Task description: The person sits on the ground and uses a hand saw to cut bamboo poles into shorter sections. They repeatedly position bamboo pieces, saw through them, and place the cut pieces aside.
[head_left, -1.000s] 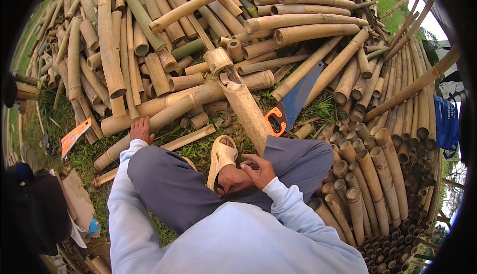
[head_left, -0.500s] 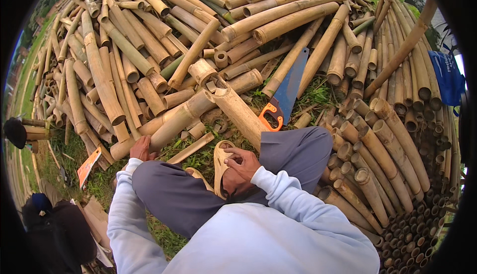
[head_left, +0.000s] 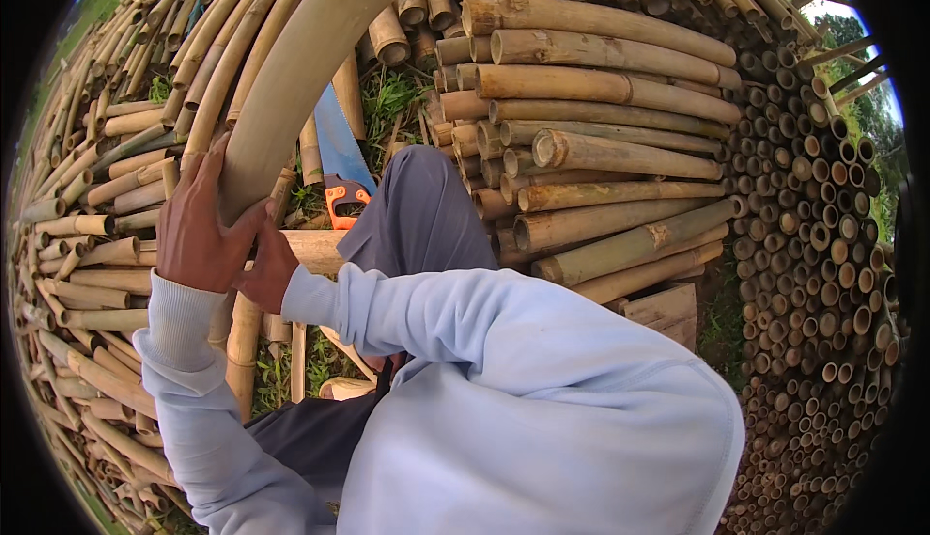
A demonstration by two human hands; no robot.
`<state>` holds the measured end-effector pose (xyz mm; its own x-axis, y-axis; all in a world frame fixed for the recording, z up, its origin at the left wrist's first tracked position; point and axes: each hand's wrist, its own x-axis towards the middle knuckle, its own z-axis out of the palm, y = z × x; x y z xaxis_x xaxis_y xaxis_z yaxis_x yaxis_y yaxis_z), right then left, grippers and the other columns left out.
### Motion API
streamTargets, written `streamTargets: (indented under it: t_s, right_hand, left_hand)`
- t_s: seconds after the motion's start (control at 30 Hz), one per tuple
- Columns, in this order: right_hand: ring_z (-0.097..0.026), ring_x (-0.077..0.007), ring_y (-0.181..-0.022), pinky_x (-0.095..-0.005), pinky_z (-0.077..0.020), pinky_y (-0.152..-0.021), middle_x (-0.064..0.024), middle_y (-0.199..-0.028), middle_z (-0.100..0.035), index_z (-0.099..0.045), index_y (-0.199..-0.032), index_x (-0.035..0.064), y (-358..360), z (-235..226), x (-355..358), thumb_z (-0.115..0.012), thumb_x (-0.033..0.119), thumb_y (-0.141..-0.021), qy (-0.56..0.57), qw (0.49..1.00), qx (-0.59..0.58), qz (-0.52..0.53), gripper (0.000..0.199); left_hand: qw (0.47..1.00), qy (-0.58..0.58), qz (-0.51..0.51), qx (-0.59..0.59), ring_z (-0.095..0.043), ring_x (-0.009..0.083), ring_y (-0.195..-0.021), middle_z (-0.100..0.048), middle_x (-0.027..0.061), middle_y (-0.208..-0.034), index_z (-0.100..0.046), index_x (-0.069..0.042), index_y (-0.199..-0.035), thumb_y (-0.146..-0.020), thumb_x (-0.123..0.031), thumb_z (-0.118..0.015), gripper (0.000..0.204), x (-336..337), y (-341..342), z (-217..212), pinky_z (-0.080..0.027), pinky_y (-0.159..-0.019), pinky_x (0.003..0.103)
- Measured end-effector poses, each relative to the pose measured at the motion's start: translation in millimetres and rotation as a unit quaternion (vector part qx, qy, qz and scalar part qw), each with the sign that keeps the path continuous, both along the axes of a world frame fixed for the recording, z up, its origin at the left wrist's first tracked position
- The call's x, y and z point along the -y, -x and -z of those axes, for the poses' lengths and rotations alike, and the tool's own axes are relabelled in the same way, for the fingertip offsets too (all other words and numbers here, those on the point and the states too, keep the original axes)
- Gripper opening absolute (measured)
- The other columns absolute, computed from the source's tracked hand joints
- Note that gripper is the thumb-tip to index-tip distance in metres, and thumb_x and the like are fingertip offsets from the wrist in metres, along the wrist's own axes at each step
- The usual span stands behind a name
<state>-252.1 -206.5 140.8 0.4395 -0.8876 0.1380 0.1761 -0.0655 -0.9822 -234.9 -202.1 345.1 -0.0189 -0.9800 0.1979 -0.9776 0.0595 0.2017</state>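
The pole [head_left: 300, 75] slants up from about 9 o'clock in the view toward 11 o'clock. The left hand [head_left: 201, 230] has its grip spread to the pole's width, fingers along the left side of its lower end and thumb across the near edge. The right hand [head_left: 268, 268] is just at its 4 o'clock; its fingers are hidden, so I cannot tell how closed that grip is. The saw [head_left: 342, 142] lies at 2 o'clock from both hands, near the knee [head_left: 426, 201]. Stacked tubes [head_left: 605, 79] fill 1 to 2 o'clock.
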Motion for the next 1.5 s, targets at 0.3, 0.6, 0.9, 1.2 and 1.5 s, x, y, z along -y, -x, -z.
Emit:
streamTargets:
  t_s: [0.3,0.6,0.9,1.2,1.5]
  right_hand:
    - [-0.068,-0.0162,-0.089,-0.0316,-0.0569,-0.075,-0.0066,-0.104,-0.070,-0.060,-0.118,0.0023,379,-116,96,-0.085,0.018,-0.085,0.054,0.890,0.162,0.423,0.045]
    - [-0.068,-0.0325,-0.102,-0.0468,-0.0608,-0.074,-0.0153,-0.121,-0.064,-0.054,-0.132,0.0019,578,-79,144,-0.089,0.031,-0.080,-0.077,0.821,0.145,0.546,0.070]
    - [-0.073,-0.0275,-0.080,-0.0401,-0.0610,-0.069,-0.0252,-0.116,-0.070,-0.060,-0.135,-0.0052,655,-60,152,-0.092,0.067,-0.061,-0.257,0.670,-0.418,0.557,0.108]
    - [-0.061,-0.0364,-0.119,-0.0461,-0.0499,-0.100,-0.0245,-0.141,-0.057,-0.050,-0.149,-0.0019,681,-2,160,-0.084,0.071,-0.067,-0.160,0.678,-0.410,0.589,0.115]
    - [-0.055,-0.0333,-0.135,-0.0414,-0.0459,-0.111,-0.0269,-0.148,-0.052,-0.044,-0.151,-0.0056,443,-57,131,-0.070,0.020,-0.100,0.172,0.870,-0.191,0.420,0.063]
  left_hand:
    - [0.990,0.088,0.081,-0.076,-0.058,0.0381,-0.131,-0.055,0.0203,-0.149,-0.047,-0.006,-0.152,-0.085,-0.016,-0.081,0.076,-13,-12,-10,-0.047,-0.109,0.049]
    - [0.995,-0.026,0.011,-0.095,-0.066,0.0367,-0.118,-0.061,0.0231,-0.138,-0.051,-0.006,-0.150,-0.084,-0.019,-0.082,0.074,-65,-66,46,-0.053,-0.097,0.045]
    - [0.986,-0.078,-0.014,-0.148,-0.066,0.0346,-0.118,-0.065,0.0180,-0.135,-0.056,-0.006,-0.145,-0.085,-0.013,-0.079,0.064,-75,-74,67,-0.053,-0.098,0.044]
    - [0.989,-0.075,-0.006,-0.125,-0.062,0.0405,-0.122,-0.063,0.0193,-0.134,-0.054,-0.006,-0.145,-0.084,-0.021,-0.081,0.068,-80,-78,70,-0.051,-0.101,0.046]
    - [0.986,-0.141,0.010,-0.082,-0.066,0.0374,-0.112,-0.071,0.0218,-0.117,-0.057,-0.004,-0.141,-0.100,-0.021,-0.061,0.044,-89,-57,90,-0.045,-0.108,0.050]
